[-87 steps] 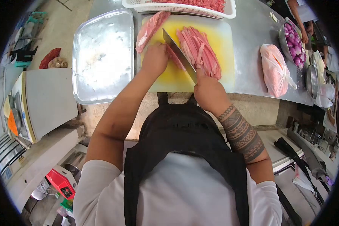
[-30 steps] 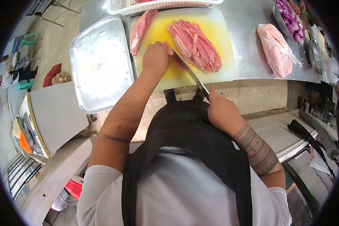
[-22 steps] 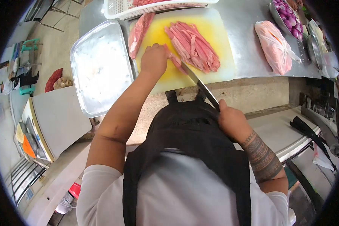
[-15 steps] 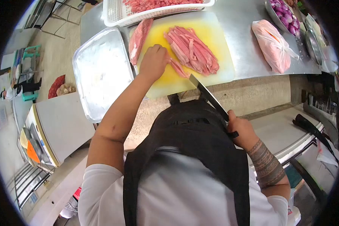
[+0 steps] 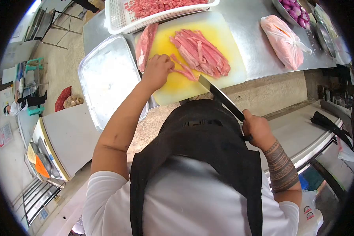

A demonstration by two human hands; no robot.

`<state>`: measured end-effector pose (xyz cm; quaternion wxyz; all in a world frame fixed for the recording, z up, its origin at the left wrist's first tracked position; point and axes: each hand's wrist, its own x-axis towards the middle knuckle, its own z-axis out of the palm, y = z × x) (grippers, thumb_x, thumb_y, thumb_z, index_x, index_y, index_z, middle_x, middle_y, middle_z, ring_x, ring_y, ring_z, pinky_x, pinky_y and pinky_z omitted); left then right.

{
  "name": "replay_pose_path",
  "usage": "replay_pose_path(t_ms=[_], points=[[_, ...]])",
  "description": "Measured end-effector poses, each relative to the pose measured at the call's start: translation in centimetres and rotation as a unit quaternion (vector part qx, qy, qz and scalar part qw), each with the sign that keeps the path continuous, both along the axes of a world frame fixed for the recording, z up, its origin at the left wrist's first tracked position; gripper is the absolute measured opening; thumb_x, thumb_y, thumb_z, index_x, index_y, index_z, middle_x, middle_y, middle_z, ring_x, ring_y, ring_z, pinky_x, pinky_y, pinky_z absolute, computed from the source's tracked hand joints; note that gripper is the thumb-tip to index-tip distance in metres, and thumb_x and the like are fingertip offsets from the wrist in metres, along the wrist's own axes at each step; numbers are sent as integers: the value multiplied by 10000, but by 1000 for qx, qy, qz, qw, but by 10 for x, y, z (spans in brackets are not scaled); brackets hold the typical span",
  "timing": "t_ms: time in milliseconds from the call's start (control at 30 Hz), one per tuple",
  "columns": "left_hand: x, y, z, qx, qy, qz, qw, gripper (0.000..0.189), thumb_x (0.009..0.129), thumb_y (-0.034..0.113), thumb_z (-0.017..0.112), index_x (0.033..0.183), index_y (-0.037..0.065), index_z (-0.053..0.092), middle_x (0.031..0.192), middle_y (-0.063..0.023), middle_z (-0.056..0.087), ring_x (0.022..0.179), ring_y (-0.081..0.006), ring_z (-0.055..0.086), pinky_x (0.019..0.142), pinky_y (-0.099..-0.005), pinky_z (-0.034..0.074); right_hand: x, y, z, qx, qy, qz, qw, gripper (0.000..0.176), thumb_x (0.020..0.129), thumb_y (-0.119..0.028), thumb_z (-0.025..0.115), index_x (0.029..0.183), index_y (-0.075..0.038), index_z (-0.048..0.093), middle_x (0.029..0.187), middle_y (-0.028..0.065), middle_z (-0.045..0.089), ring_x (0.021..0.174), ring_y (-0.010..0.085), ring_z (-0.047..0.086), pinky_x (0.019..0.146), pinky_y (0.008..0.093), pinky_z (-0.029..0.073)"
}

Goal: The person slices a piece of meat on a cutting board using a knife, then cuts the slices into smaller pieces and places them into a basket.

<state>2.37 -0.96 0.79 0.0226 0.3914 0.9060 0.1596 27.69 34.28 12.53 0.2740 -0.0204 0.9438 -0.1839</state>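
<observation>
My left hand (image 5: 158, 72) is closed on one end of a thin raw meat strip (image 5: 186, 73), which lies on the cutting board (image 5: 223, 33). Beside it rests a pile of long pink meat strips (image 5: 202, 55). A thicker slab of raw meat (image 5: 146, 43) lies along the board's left edge, just beyond my knuckles. In my right hand (image 5: 259, 129) is the handle of a knife (image 5: 223, 98). Its broad blade points up and left, and the tip is over the board's front edge, near the strip's free end.
An empty-looking metal tray (image 5: 110, 78) stands left of the board. Behind is a white plastic basket (image 5: 165, 15) of cut meat (image 5: 157, 6). To the right are a tied plastic bag (image 5: 283, 41) and a bowl of purple onions (image 5: 297, 11). Another person (image 5: 25, 103) is far left.
My left hand has shifted slightly left and down across the board, and more of the strip shows. The knife, still in my right hand, has moved a little right with its tip near the board.
</observation>
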Motion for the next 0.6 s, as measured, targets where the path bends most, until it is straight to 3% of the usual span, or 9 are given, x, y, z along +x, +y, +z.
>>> replay_pose_path(t_ms=[167, 267, 367, 467, 600], points=[[9, -11, 0, 56, 0, 25, 998, 151, 878, 149, 736, 1024, 109, 736, 1141, -80, 657, 1095, -326, 597, 973, -459, 467, -12, -17, -2, -38, 37, -41, 998, 225, 925, -101, 649, 1072, -37, 490, 794, 257, 680, 798, 486, 689, 685, 576, 531], [7, -14, 9, 1, -12, -10, 1000, 182, 879, 148, 734, 1058, 113, 737, 1142, -80, 665, 1106, -337, 598, 973, -456, 469, -25, -27, -6, -38, 47, -72, 996, 192, 950, -98, 628, 1069, -32, 492, 781, 265, 672, 791, 496, 679, 695, 592, 525], [1, -19, 10, 18, -25, -91, 995, 167, 890, 155, 726, 1046, 94, 720, 1089, -86, 678, 1096, -336, 606, 978, -464, 465, -28, -28, -19, -46, 71, -100, 991, 196, 954, -95, 630, 1086, -32, 501, 777, 266, 669, 797, 500, 676, 703, 596, 522], [9, -16, 63, -19, -166, -87, 982, 130, 921, 142, 706, 1027, 69, 690, 1027, -99, 681, 1056, -335, 620, 957, -463, 476, -27, -23, -21, -85, 101, -134, 982, 197, 953, -98, 632, 1097, -30, 516, 790, 263, 677, 798, 499, 677, 696, 593, 518], [23, -20, 117, 33, -253, -81, 964, 94, 941, 115, 686, 1002, 46, 667, 989, -121, 683, 1019, -353, 633, 918, -464, 493, -25, -18, -26, -120, 111, -167, 972, 193, 954, -96, 633, 1099, -20, 532, 806, 260, 687, 798, 497, 674, 693, 584, 515]])
